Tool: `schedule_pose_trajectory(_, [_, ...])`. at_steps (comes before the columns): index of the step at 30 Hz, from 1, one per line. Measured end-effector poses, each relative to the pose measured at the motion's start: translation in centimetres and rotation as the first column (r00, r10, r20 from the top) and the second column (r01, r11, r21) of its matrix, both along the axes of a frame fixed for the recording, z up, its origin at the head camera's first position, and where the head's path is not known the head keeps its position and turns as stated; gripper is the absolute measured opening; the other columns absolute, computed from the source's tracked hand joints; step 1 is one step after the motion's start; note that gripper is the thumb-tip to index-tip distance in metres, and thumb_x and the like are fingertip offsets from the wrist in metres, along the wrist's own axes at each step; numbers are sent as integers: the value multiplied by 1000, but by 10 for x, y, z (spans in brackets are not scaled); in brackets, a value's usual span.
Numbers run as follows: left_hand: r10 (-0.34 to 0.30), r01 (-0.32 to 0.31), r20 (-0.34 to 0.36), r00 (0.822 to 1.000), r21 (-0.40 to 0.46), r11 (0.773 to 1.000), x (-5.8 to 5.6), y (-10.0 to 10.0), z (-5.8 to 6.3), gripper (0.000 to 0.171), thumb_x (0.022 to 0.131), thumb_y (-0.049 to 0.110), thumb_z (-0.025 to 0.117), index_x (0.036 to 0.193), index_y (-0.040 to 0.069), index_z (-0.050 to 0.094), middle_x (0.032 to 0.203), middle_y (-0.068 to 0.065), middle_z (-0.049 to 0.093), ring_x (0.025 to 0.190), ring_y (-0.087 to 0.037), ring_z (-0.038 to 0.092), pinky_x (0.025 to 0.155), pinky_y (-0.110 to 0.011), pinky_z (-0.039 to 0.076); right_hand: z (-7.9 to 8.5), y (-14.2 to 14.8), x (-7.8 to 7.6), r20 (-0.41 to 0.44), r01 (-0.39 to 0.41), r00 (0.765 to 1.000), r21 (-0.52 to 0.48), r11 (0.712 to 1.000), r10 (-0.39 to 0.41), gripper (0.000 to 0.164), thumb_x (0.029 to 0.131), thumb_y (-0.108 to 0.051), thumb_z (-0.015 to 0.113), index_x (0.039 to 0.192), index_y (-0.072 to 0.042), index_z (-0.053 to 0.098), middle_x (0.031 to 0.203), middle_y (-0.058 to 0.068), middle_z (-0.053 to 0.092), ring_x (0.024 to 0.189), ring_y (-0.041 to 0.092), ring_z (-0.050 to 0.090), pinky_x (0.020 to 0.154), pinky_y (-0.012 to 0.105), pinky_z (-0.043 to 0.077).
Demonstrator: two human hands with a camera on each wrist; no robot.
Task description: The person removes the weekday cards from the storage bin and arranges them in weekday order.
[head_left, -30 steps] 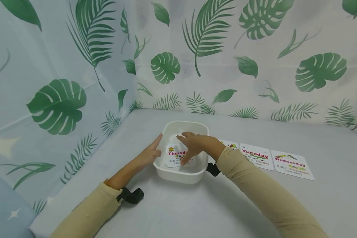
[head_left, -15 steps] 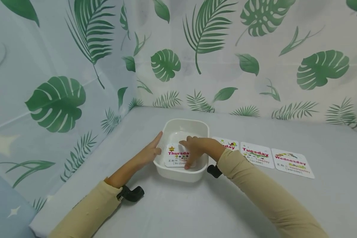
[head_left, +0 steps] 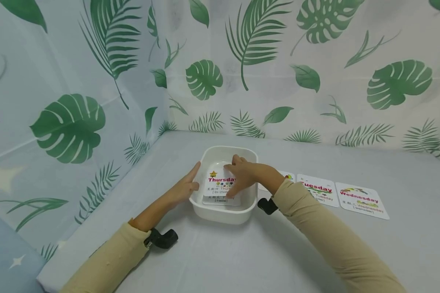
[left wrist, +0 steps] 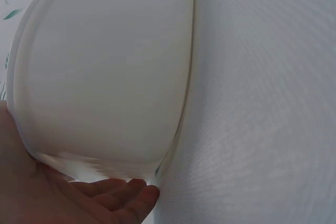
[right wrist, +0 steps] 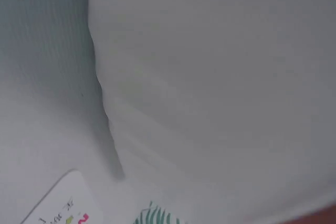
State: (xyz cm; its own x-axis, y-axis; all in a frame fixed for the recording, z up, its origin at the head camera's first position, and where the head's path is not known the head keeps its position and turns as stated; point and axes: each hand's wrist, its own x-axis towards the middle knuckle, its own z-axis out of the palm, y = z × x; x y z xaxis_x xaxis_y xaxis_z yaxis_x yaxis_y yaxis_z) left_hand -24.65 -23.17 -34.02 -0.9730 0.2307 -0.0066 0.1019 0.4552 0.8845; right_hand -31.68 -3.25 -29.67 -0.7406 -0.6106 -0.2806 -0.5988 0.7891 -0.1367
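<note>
In the head view, a white plastic basin (head_left: 220,217) stands on the table. My right hand (head_left: 247,175) reaches into it and pinches a white card printed "Thursday" (head_left: 218,179) between thumb and fingers. Below that card's lower edge shows another card (head_left: 220,201), grey-shaded, with most of its face covered. My left hand (head_left: 183,190) lies against the basin's left side, index finger straight along the rim. The left wrist view shows the fingers (left wrist: 123,200) extended against the basin's outer wall (left wrist: 110,72).
Right of the basin lie a "Tuesday" card (head_left: 318,189), a "Wednesday" card (head_left: 359,199) and one card (head_left: 289,176) mostly hidden behind my right hand and wrist. A leaf-patterned curtain (head_left: 260,93) hangs behind the grey-white tabletop (head_left: 212,260).
The Thursday card has shifted up and away from the near side of the basin with my right hand, uncovering the card beneath. My left hand has stayed at the basin's side.
</note>
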Motion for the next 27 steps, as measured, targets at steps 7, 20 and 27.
schedule_pose_trajectory(7, [-4,4,3,1000,-6,1000,-1,3,-3,80,80,2,36,147,14,-6,154,-5,-6,142,-26,-4,114,-44,1,10,35,5,11,11,1000,-218,976,-9,97,68,-48,71,144,-9,26,129,16,30,115,26,36,94,43,42])
schedule_pose_trajectory(20, [-12,12,16,1000,1,1000,1,-2,-6,81,79,0,35,147,13,-8,154,-6,-8,142,-27,-7,114,-46,0,12,105,31,0,50,999,-392,919,-54,92,70,-44,69,143,-7,28,125,16,32,109,29,40,78,35,49])
schedule_pose_trajectory(27, [-9,10,7,1000,-10,1000,0,2,-4,80,80,1,35,147,11,-7,154,-6,-7,141,-27,-6,114,-47,0,6,126,44,-113,11,992,-323,946,-50,91,68,-47,70,140,-4,33,121,15,37,101,24,42,73,28,44])
